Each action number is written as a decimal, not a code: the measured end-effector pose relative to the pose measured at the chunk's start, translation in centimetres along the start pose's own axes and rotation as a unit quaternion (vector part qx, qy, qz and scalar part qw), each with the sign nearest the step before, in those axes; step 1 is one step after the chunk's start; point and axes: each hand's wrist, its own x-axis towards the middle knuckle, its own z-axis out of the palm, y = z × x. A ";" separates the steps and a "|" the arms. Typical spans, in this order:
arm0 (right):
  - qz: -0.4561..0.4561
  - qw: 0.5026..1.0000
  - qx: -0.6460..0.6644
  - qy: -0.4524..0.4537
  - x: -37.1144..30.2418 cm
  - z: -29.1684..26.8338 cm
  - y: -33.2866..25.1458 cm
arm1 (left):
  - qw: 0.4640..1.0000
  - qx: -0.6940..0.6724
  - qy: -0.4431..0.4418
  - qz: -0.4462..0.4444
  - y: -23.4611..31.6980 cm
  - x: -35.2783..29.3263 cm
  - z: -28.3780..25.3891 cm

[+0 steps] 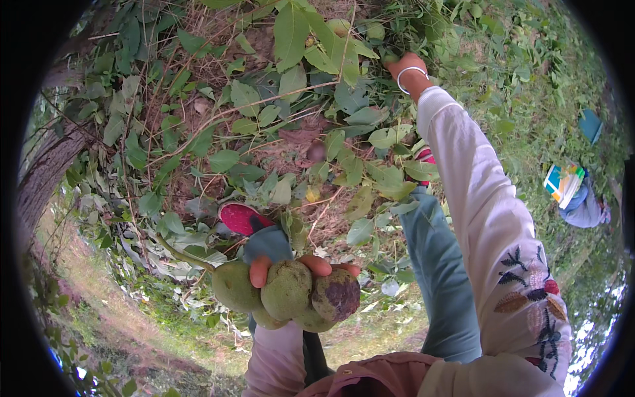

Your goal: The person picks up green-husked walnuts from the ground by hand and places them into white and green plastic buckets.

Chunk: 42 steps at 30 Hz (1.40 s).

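My left hand (315,265) is closed around a cluster of several green-husked walnuts, low in the view; the fingertips curl over them from the far side. One walnut (236,286) has a long green stem, and another (336,295) is blotched dark brown. Far ahead, my stretched right arm ends at the leafy ground, where my right hand (409,71) has its fingers closed on a green round walnut (390,59), partly hidden by the hand. Close to that hand, two more walnuts (339,27) lie among the leaves, one yellowish green.
Leafy cut branches (245,119) and dry twigs cover the ground around my pink shoes (242,218). A tree trunk (49,165) stands at the left. To the right, a colourful printed bag (564,184) and a teal object (590,126) sit in the grass.
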 end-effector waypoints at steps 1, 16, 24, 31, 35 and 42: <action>-0.017 0.999 -0.034 -0.022 0.9 -0.2 0.2 | 1.000 0.008 0.003 0.009 -0.3 0.2 0.0; -0.234 0.757 0.587 -0.164 -5.0 -3.4 4.7 | 0.999 -0.041 -0.013 -0.024 -0.7 1.5 -1.2; -0.220 0.489 0.707 -0.460 -7.3 -8.2 2.0 | 0.996 -0.042 -0.005 -0.078 0.8 2.2 -0.4; -0.432 0.866 0.245 0.059 3.3 -7.5 -2.4 | 0.998 -0.041 -0.011 -0.035 0.6 1.9 -0.5; -0.203 0.952 -0.215 0.071 1.7 -3.5 -7.3 | 1.000 -0.024 0.015 0.008 0.3 0.7 0.5; -0.171 0.932 -0.310 0.080 4.6 -2.3 -6.1 | 0.999 -0.002 0.044 0.030 -0.2 0.5 1.2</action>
